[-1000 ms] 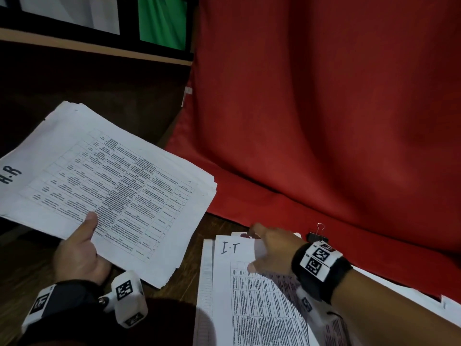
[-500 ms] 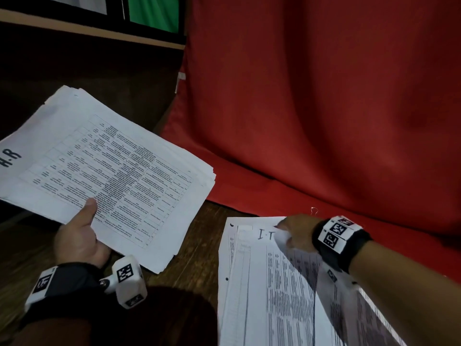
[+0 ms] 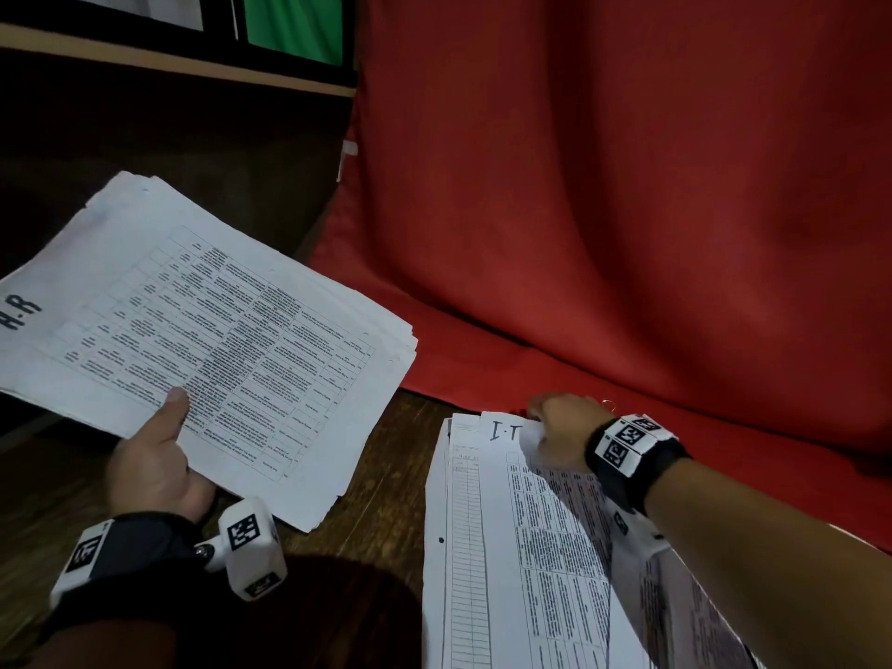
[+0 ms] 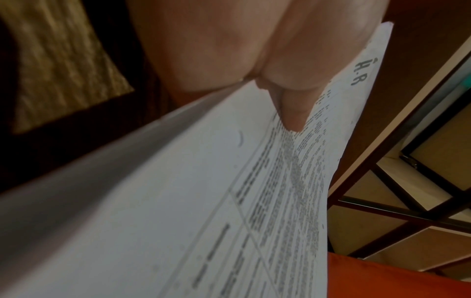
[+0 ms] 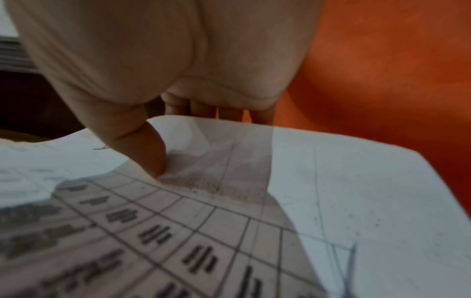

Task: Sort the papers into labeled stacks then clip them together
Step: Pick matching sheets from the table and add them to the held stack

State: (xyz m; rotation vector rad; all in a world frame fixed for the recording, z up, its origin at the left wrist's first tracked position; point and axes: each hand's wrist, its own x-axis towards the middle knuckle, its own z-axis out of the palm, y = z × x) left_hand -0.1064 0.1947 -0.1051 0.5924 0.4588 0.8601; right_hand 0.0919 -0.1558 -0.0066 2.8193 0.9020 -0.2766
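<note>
- Left hand [image 3: 149,470] keeps a closed grip on the H.R stack [image 3: 207,340], thumb [image 4: 293,113] pressed on the top sheet and the other fingers hidden beneath; the stack is held up off the wooden surface [image 3: 381,494], tilted toward the person.
- Right hand [image 3: 562,434] grips the top edge of the I.T stack [image 3: 511,548]: its thumb [image 5: 150,149] bears down on the printed sheet while the fingers curl behind the edge, bending the paper upward there.
- The I.T stack lies on the surface with its far end against the red cloth [image 3: 627,234]; several sheet edges at its left side are fanned, not flush.
- A small wire loop [image 3: 609,403], likely a binder clip's handle, shows just past the right hand; its body is hidden.
- Judged step: gathering the I.T sheets for clipping. It would go best if the edges were squared first, then pinched firmly near the label corner so no sheet slips out.
- Setting the H.R stack down flat, well apart, would free the left hand to steady the paper.
</note>
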